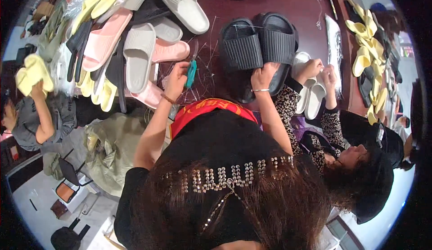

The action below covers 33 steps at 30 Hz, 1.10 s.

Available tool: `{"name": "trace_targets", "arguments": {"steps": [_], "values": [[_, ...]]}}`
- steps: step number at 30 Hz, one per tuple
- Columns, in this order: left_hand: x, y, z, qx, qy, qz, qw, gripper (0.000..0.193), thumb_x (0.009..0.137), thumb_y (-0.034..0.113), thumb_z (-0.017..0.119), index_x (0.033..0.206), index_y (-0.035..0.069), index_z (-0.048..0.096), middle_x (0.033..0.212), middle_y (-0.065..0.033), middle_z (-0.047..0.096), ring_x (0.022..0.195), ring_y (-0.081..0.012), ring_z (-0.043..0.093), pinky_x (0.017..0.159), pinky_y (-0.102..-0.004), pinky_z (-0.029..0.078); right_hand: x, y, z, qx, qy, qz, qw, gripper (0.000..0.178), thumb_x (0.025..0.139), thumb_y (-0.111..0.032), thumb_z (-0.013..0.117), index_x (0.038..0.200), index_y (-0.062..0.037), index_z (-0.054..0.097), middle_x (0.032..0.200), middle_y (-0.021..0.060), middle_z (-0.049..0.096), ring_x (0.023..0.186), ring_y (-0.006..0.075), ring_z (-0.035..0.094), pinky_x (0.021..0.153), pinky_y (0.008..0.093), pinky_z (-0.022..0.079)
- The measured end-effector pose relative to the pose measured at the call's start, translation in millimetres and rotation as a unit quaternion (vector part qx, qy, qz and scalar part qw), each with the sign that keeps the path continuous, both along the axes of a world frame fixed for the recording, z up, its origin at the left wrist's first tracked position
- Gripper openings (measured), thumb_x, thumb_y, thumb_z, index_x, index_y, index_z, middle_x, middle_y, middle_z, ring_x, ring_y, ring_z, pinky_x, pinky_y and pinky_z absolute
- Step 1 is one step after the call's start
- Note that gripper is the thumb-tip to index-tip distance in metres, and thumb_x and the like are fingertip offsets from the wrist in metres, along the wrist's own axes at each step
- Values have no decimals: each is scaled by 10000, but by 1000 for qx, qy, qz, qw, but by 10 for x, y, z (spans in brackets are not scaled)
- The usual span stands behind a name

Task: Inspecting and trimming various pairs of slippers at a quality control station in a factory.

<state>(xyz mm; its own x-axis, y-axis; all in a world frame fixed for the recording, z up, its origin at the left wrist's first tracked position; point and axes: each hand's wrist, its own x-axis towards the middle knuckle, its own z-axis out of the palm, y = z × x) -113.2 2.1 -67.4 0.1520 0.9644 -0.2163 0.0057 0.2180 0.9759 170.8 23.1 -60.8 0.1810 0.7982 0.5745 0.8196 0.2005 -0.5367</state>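
My left hand (176,80) is closed at the teal handle of a pair of scissors (191,73), whose blades point away from me over the table. My right hand (265,77) grips a pair of black slide sandals (243,50) from the near side; its fingertips are partly hidden by the slides. Ribbed straps face up on both, and a thin clear tie crosses between them at the far end. More black footwear shows under and beside this pair. Loose clear plastic ties (204,70) lie strewn between my two hands.
A heap of grey, pink, black and yellow slides (139,47) covers the table's left. A co-worker's hands (321,72) at right work over pale grey slides (310,92). A bundle of clear ties (333,47) lies beyond. At far left another person holds yellow slides (33,74).
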Motion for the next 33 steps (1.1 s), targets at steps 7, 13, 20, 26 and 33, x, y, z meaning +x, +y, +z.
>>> {"name": "trace_targets", "arguments": {"steps": [7,13,20,26,33], "values": [[-91,-84,111,-53,-92,42,993,374,875,287,366,1087,4,488,929,-63,557,771,-107,525,690,-246,413,-146,-40,23,-38,-65,30,997,361,558,-32,476,890,111,480,1092,295,417,1096,451,297,975,548,149],[-134,3,240,41,-89,88,991,362,866,273,367,1056,9,526,963,-38,564,791,-101,512,730,-225,396,-187,-54,66,-72,-76,53,993,310,557,-39,483,834,100,493,1090,289,419,1099,446,298,977,542,151],[-145,-29,274,24,-87,-1,996,281,871,229,415,1015,1,497,983,-71,556,832,-99,517,766,-222,399,-214,-37,48,-8,-43,58,997,239,558,-36,489,762,88,500,1095,289,415,1104,442,292,978,537,148],[-183,-62,213,-8,-114,-7,993,218,823,140,515,1000,15,494,975,-85,565,807,-112,534,722,-230,425,-207,-44,26,-81,-73,40,993,230,538,-34,501,735,83,486,1082,291,417,1096,440,298,978,540,147],[-168,-33,428,80,-75,-37,993,386,742,-2,556,1109,15,436,987,-124,556,835,-170,563,710,-274,460,-318,-16,48,-106,-115,50,986,271,536,-41,503,779,78,510,1073,273,436,1088,434,314,975,546,159]]}}
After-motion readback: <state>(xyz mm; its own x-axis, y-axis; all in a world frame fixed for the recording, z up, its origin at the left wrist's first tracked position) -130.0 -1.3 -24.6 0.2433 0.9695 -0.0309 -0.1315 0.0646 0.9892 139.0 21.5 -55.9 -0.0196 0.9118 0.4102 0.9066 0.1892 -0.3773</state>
